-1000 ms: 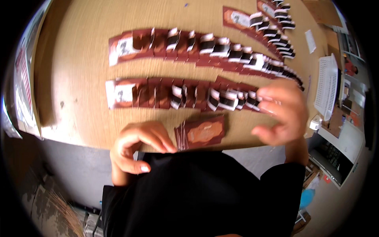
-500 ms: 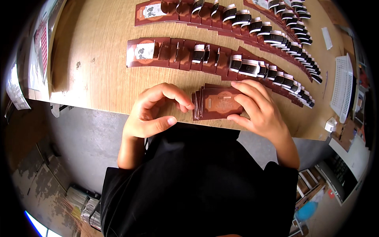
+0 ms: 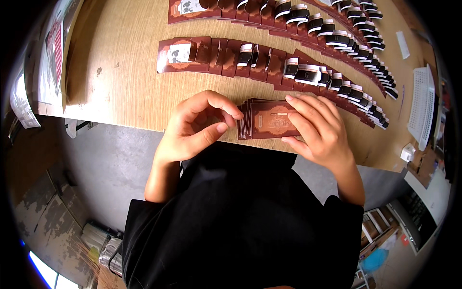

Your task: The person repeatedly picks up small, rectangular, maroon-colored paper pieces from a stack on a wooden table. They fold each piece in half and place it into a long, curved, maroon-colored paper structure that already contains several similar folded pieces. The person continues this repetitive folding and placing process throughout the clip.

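A fanned stack of brown-red printed cards [image 3: 267,120] lies near the table's front edge, its left ends spread in thin steps. My right hand [image 3: 325,132] grips the stack's right end, fingers over the top and thumb along the near edge. At the left end, my left hand [image 3: 195,127] is curved with thumb and forefinger apart, and its fingertips are by the card edges. I see nothing held in it. Beyond both hands runs a row of overlapping cards [image 3: 221,72], most of them bearing raised black, white or brown curved strips.
More overlapping card rows [image 3: 269,24] curve across the far side of the wooden table [image 3: 120,82]. A white plastic basket [image 3: 420,108] stands at the right, with a small white object [image 3: 407,152] close by. Clear plastic packaging [image 3: 50,62] lies at the far left.
My left thumb has come up nearer to the forefinger, and the left fingertips sit slightly higher beside the stack. My right hand keeps its hold. The whole view has shifted a little.
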Available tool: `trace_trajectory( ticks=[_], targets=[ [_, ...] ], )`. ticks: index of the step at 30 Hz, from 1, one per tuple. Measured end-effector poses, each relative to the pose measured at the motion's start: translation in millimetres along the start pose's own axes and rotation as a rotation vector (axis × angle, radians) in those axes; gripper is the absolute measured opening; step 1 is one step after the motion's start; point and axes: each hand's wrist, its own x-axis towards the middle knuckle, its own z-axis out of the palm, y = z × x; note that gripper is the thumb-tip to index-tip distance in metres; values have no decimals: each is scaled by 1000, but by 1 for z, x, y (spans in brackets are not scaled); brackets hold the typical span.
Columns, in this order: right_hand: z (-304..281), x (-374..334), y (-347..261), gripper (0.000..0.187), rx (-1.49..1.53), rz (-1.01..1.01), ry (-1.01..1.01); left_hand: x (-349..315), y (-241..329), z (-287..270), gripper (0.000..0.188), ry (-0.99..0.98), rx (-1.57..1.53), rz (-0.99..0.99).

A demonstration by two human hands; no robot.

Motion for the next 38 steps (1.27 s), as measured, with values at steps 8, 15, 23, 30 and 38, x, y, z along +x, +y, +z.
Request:
trace_trajectory(
  ticks=[8,15,23,30,38],
  targets=[
    [-3,-4,1,43,37,16,21,4,2,8,19,62,2,-18],
    [-14,4,-7,40,28,-65,192,8,14,34,29,87,-39,-109],
    [-26,9,-17,39,-25,-28,327,9,11,45,19,66,-184,-201],
    [-2,17,-33,42,34,127,566,19,9,51,16,-28,-271,-99],
    [9,15,-39,39,71,219,601,21,16,57,12,44,-74,-110]
  ],
)
